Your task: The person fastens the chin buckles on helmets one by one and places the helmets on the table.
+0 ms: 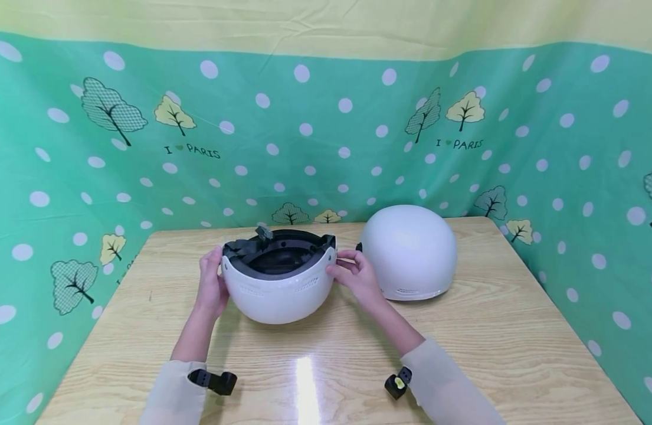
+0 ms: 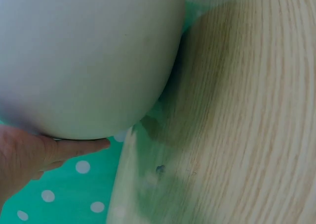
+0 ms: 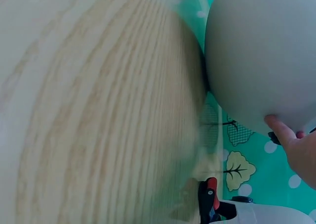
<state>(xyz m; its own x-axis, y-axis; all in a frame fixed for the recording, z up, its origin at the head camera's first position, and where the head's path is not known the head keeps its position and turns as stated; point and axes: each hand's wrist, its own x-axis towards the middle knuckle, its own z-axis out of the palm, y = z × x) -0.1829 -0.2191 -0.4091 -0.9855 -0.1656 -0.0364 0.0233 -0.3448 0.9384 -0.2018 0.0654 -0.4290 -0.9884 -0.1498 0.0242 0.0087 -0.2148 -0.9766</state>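
Observation:
A white helmet is held upside down over the wooden table, its dark padded inside and black straps facing up. My left hand grips its left side by the rim. In the left wrist view, the thumb lies along the smooth white shell. At the right rim my right hand pinches the helmet, thumb on the outer shell and fingers by the edge. The fingers behind the rim are partly hidden. Just right of that hand stands a second white helmet, dome up.
The wooden table reaches back to a green dotted curtain with printed trees. In the right wrist view, a black and red buckle shows beside the second helmet's edge. Glare marks the table's front middle.

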